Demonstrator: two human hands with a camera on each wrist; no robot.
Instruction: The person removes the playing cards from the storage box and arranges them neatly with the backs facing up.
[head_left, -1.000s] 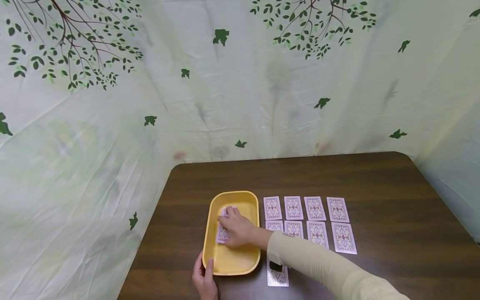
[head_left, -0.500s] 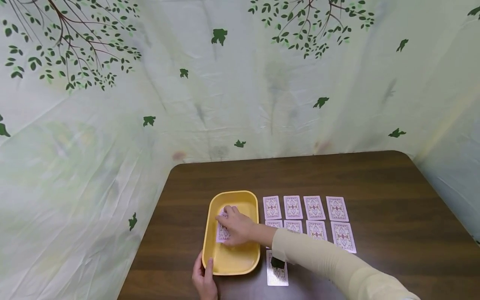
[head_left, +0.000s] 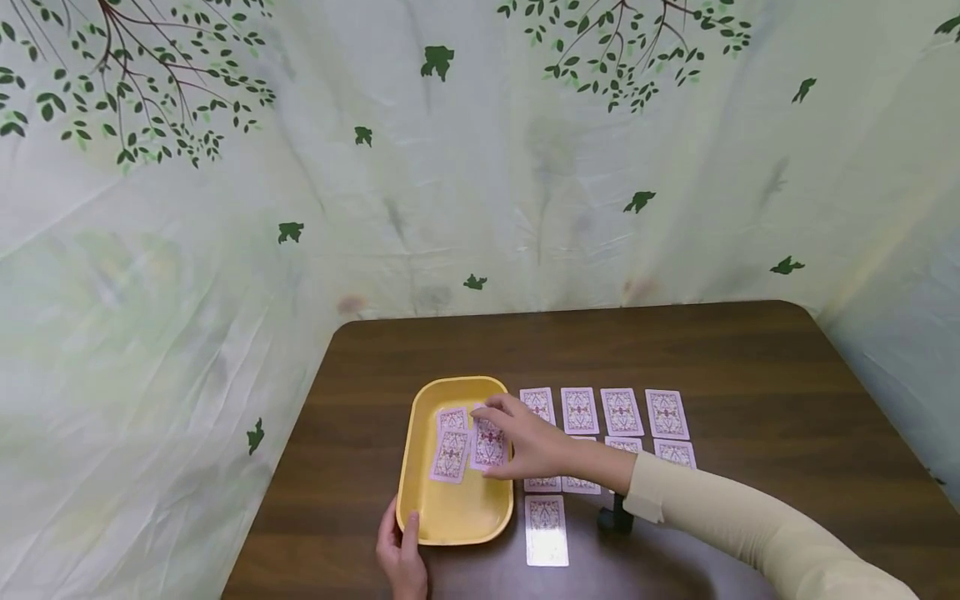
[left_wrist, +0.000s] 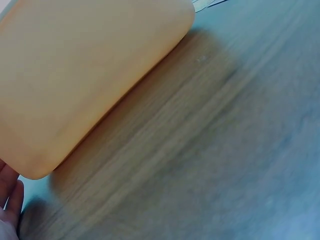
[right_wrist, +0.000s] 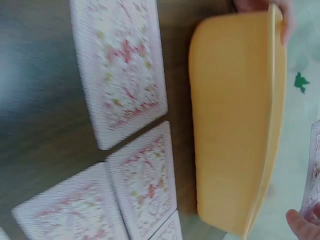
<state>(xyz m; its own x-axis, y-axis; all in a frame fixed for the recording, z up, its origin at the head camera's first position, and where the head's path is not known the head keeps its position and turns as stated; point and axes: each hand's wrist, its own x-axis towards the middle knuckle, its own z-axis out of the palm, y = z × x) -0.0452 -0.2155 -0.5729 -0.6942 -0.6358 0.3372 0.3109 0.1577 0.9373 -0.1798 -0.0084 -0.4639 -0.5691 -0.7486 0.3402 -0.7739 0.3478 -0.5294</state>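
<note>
My right hand (head_left: 532, 437) pinches a purple-patterned playing card (head_left: 489, 443) by its ends, thumb low and fingers on top. The hand is over the right side of a yellow tray (head_left: 457, 525); the right wrist view shows the held card (right_wrist: 314, 167) raised above the tray's rim. Two more cards lie overlapping in the tray, the nearer card (head_left: 450, 458) covering part of the farther card (head_left: 452, 417). At the tray's front left corner, my left hand (head_left: 402, 554) grips the wall, thumb over the rim. Only some left fingers (left_wrist: 14, 200) show in the left wrist view.
Right of the tray, several face-down cards lie in two rows, such as this far one (head_left: 667, 414); my right arm hides parts of the nearer row. A single card (head_left: 546, 530) lies closer, with glare on it. A leaf-printed curtain (head_left: 570, 208) hangs behind the brown table (head_left: 750, 367).
My right hand has lifted from the cards in the tray and moved right, now with one card in its fingers. Two cards in the tray are uncovered. The left hand stays on the tray.
</note>
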